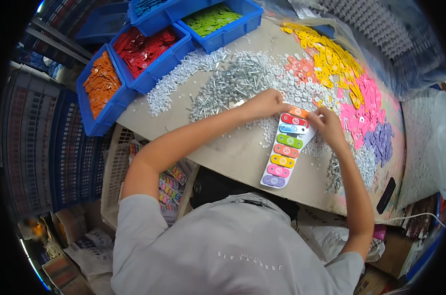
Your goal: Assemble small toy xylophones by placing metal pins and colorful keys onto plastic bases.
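Observation:
On the worktable, a toy xylophone point(278, 171) with a white base lies with its length pointing away from me. Its coloured bars run in a row from orange at the far end to purple at the near end. My left hand point(270, 104) is closed at the left end of the orange bar point(298, 112), thumb and fingertips pinched there. Bent fingers of my right hand point(327, 127) press at the right end of that same bar. Whether a small pin or washer sits between my fingertips is hidden. Behind the hands are loose metal pins point(235, 76) and white washers point(309, 91).
Blue bins hold orange point(102, 84), red point(143, 49) and green bars point(212, 20) at the far left. Yellow point(337, 54), pink point(363, 110) and purple bars point(379, 143) lie piled to the right. A dark phone-like object point(386, 195) rests near the right edge. Below left stands a crate point(116, 169).

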{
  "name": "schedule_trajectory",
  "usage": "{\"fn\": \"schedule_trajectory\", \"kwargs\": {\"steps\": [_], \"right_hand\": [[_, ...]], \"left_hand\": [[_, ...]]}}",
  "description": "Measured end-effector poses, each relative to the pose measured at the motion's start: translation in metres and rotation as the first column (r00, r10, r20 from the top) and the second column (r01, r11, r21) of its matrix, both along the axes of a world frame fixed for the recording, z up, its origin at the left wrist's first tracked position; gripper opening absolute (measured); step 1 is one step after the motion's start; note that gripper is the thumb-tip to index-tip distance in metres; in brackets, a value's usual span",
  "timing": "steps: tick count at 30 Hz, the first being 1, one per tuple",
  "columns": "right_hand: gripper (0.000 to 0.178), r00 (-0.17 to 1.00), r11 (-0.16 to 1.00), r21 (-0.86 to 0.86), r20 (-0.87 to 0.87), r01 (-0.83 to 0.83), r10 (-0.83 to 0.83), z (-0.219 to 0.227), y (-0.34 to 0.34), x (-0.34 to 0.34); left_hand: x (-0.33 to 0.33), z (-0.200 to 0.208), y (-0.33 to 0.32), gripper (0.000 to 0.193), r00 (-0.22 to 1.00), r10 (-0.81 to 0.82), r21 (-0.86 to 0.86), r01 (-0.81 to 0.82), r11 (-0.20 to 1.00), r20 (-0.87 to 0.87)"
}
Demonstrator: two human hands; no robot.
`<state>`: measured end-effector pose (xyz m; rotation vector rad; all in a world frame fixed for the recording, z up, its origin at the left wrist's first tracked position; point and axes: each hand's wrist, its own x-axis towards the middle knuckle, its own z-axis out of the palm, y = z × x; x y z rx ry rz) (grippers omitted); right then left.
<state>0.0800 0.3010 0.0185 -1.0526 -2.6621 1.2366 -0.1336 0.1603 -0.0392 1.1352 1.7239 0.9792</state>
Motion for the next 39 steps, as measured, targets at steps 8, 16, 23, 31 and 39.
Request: {"fn": "schedule_trajectory", "kwargs": {"steps": [8,16,23,31,39], "right_hand": [[0.020,0.802,0.517,0.614,-0.445,0.597,-0.398,0.018,0.002,0.166],[0.031,0.722,0.557,0.576,-0.087,0.599,-0.687,-0.055,0.018,0.308],[0.025,0.730,0.568,0.482,-0.268,0.666,-0.629,-0.056,0.015,0.313],[0.015,0.733,0.591,0.463,-0.224,0.660,-0.643,-0.038,0.007,0.306],[0.010,0.698,0.578,0.400,-0.298,0.711,-0.652,-0.044,0.011,0.307]], "left_hand": [[-0.098,0.057,-0.058,0.015,0.681,0.533,0.467,-0.306,0.830,-0.502],[-0.144,0.023,-0.086,0.011,0.523,0.479,0.322,-0.365,0.873,-0.705],[-0.147,0.019,-0.087,0.010,0.420,0.641,0.521,-0.375,0.767,-0.642],[-0.076,0.070,-0.093,0.012,0.847,0.529,0.380,-0.508,0.773,0.056],[0.029,0.062,-0.106,0.008,0.918,0.304,0.330,-0.378,0.865,0.254]]}}
